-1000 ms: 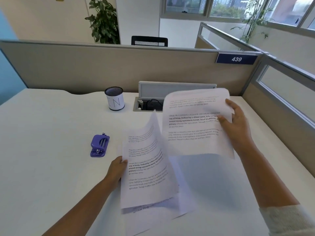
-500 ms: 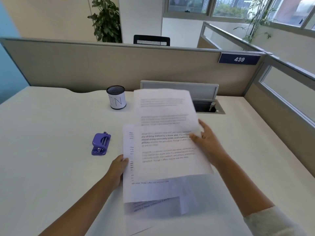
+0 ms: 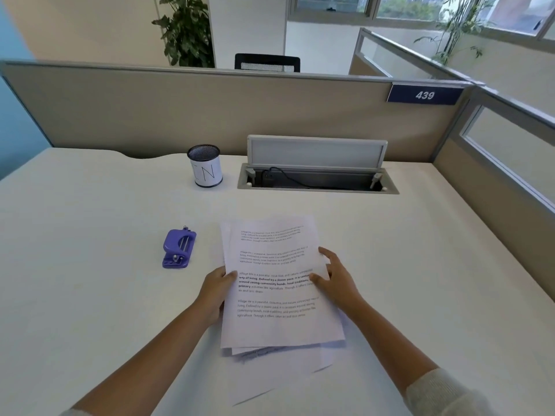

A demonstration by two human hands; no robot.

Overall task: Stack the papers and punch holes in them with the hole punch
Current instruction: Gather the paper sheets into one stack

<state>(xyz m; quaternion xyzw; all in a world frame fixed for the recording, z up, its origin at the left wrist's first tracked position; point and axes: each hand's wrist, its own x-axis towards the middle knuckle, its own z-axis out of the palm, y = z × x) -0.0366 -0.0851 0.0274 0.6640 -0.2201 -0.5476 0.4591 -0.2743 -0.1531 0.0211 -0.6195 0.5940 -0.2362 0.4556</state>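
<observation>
While a loose stack of printed papers [image 3: 276,283] lies on the white counter [image 3: 90,295] near its front edge, both hands hold it from the sides. Left hand [image 3: 214,291] has its grip closed on the stack's left edge, thumb on top, fingers curled beneath. Right hand [image 3: 336,279] grips the right edge, thumb pressing the top sheet, fingers spread. Lower sheets stick out unevenly at the front. A purple hole punch [image 3: 178,249] sits just left of the papers, untouched.
</observation>
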